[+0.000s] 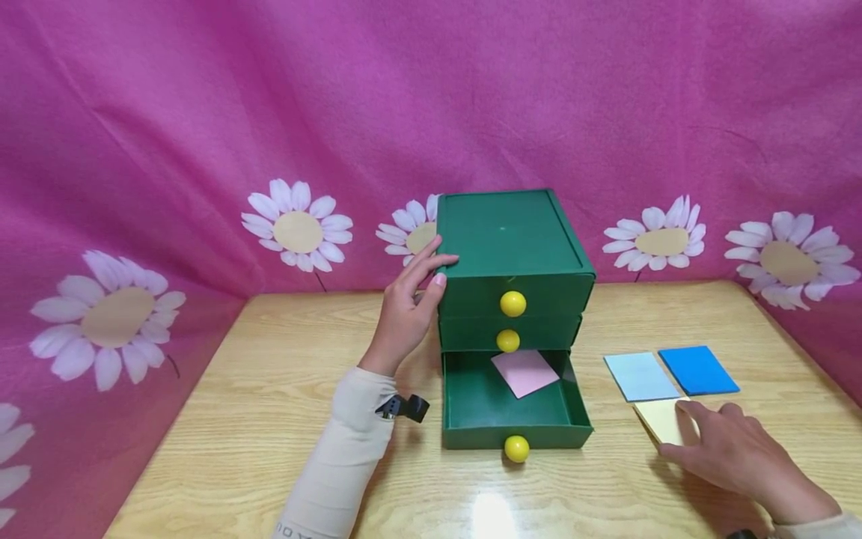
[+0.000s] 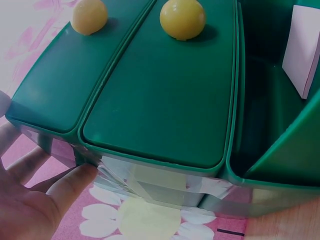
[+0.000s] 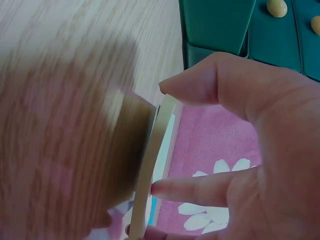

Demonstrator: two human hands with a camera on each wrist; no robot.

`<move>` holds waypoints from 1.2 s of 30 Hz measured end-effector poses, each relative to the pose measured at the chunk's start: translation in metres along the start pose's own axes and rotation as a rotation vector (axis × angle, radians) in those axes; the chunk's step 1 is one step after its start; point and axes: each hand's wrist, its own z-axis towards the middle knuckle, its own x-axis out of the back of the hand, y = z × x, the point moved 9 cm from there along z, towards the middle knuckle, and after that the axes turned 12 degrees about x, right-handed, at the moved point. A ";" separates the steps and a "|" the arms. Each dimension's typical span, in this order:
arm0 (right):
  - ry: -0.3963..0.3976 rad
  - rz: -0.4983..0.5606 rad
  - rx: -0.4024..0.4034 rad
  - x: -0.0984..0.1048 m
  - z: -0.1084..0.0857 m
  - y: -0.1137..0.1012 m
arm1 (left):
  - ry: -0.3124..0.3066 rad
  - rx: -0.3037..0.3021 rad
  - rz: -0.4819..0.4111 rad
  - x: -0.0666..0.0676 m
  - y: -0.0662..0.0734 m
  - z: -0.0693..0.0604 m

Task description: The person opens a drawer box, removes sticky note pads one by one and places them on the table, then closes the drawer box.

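Note:
A green drawer unit (image 1: 512, 232) with yellow knobs stands on the table, its bottom drawer (image 1: 471, 408) pulled out and its upper two drawers closed. Inside the open drawer lies a pink sticky note pad (image 1: 525, 373), also visible in the left wrist view. My left hand (image 1: 407, 307) rests against the unit's left side near the top, fingers fairly straight. To the right of the unit, my right hand (image 1: 737, 453) pinches a yellow sticky note pad (image 1: 663, 421) by its edges. In the right wrist view the pad (image 3: 150, 165) is seen edge-on, tilted from the table.
Just beyond the yellow pad, a light blue sticky note pad (image 1: 642, 376) and a darker blue one (image 1: 699, 370) lie side by side on the wooden table (image 1: 269, 419). A pink cloth (image 1: 377, 90) with white daisies hangs behind and around the table.

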 end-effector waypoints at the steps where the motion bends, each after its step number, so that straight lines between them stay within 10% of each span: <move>1: 0.007 -0.004 0.000 0.000 0.000 0.000 | -0.001 0.002 0.001 0.000 0.000 0.000; 36: -0.024 -0.020 0.010 -0.010 0.000 0.007 | -0.006 0.008 0.002 0.000 -0.001 0.000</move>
